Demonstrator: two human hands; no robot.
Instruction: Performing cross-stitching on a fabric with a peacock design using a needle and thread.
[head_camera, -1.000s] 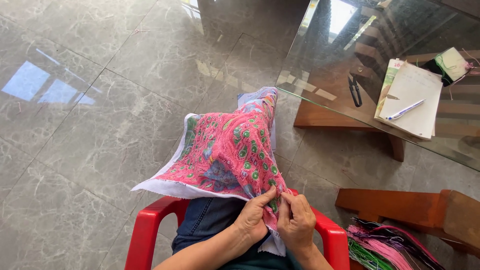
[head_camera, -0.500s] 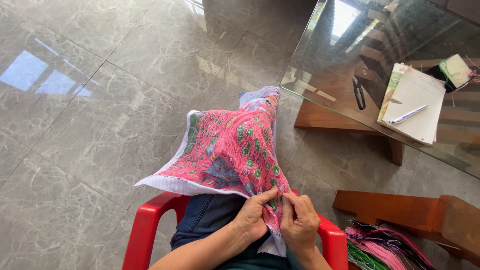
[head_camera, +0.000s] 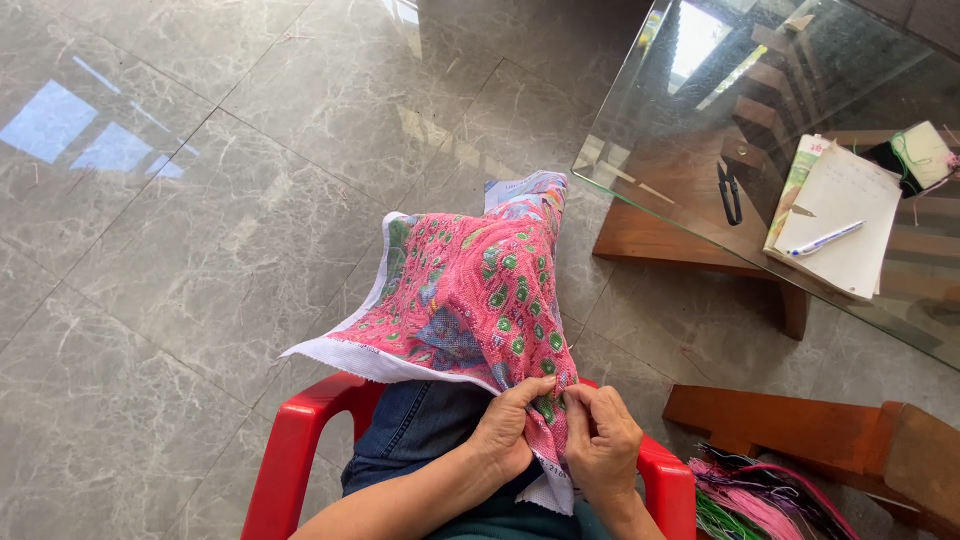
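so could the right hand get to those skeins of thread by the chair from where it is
Probably yes. The right hand pinches the embroidered cloth on the lap, and the thread skeins lie just past the red chair's arm on that side, with nothing between them.

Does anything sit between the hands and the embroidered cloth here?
Nothing visible does. The left hand and right hand both already pinch the near edge of the pink embroidered cloth draped over the lap.

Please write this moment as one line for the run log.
left hand: pinches pink embroidered cloth | right hand: pinches same cloth edge | cloth: draped over lap | seat: red plastic chair
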